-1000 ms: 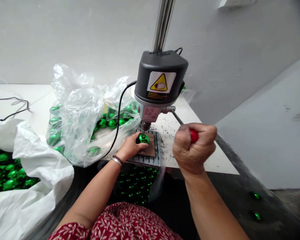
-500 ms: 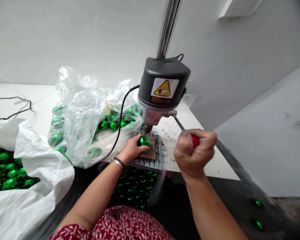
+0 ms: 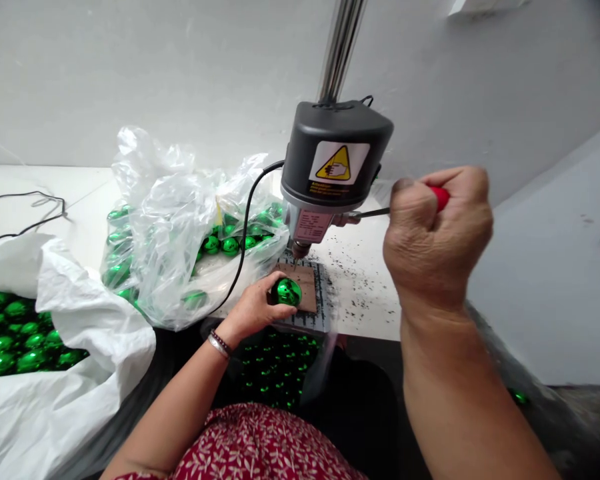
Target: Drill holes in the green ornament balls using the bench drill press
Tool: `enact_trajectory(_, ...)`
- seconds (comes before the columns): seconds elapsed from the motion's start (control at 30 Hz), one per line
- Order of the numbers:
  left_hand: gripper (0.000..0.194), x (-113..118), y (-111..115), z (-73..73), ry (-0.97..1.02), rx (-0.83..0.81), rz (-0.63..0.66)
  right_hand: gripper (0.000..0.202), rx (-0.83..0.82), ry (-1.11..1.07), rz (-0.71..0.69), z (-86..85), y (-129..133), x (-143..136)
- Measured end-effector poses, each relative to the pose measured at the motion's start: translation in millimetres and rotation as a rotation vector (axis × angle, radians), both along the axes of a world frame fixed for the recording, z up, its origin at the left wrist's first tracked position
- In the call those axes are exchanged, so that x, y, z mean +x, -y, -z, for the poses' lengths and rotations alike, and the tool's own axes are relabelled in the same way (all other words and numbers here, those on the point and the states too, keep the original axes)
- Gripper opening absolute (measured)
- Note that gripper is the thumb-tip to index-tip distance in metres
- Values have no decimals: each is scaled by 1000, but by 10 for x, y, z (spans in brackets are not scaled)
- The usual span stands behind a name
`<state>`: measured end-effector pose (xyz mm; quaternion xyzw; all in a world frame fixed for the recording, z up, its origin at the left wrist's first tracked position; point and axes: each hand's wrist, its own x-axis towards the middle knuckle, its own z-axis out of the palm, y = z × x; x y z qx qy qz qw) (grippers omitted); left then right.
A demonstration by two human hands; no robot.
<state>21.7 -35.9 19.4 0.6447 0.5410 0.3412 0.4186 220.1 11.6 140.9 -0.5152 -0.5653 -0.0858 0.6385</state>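
My left hand grips a shiny green ball between thumb and fingers, over a square brown board on the drill press base. Just above and behind the ball is the chuck of a bench drill press, its bit apart from the ball. A small dark spot shows on the ball's top. My right hand is wrapped round the red knob of the press's feed lever, which stands out nearly level to the right.
Left of the press, a clear plastic bag holds green balls. A white sack with more balls is at far left. Below the table edge, a container holds many balls. Dark shavings litter the white table. A black cord hangs beside the press.
My right hand has risen with the lever, lifting the chuck and bit off the ball. My left hand has drawn the ball slightly towards me, out from under the bit.
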Motion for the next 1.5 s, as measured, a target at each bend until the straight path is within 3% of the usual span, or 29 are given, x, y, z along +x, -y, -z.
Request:
enact_trajectory(0.1, 55, -35, 84, -49, -10, 12, 41, 24, -26, -9, 10, -8, -5, 0)
enact_trajectory(0.27, 70, -135, 210, -79, -45, 43, 217, 22, -56, -25, -1, -13, 3, 15)
enact_trajectory(0.33, 76, -204, 207, -90, -90, 48, 222, 24, -59, -8, -3, 8, 2, 23)
enact_trajectory(0.4, 63, -304, 126, -108, -144, 85, 106, 26, -49, 21, 6, 32, -3, 31)
enact_trajectory(0.47, 41, -438, -51, -133, -217, 172, -118, 28, -32, 45, 28, 48, -8, 37)
enact_trajectory(0.57, 39, -657, -448, -162, -445, 220, -427, 27, -44, 37, 34, 46, -2, 39)
enact_trajectory(0.63, 44, -762, -722, -152, -652, 93, -453, 27, -66, 19, 31, 37, 9, 35)
enact_trajectory(0.77, 47, -812, -1067, -51, -745, -8, -393, 31, -64, 26, 41, 41, 23, 29)
enact_trajectory(0.93, 57, -763, -1104, 92, -800, -36, -367, 30, -44, 28, 27, 64, 37, 30)
enact_trajectory(1.03, 57, -770, -1057, 82, -797, -64, -395, 26, -30, 42, 11, 60, 49, 27)
enact_trajectory(1.13, 56, -807, -947, -27, -568, -40, -523, 26, -36, 33, -9, 58, 53, 23)
enact_trajectory(1.2, 52, -820, -818, -123, -207, -18, -565, 26, -28, 38, -11, 64, 48, 19)
enact_trajectory(1.33, 51, -738, -517, -244, 631, -40, -388, 27, -13, 42, -5, 76, 37, 5)
enact_trajectory(1.43, 46, -624, -383, -229, 950, -132, -247, 26, -33, 28, -18, 72, 38, -5)
enact_trajectory(1.5, 39, -565, -340, -191, 1071, -161, -260, 25, -38, 24, -24, 70, 43, -6)
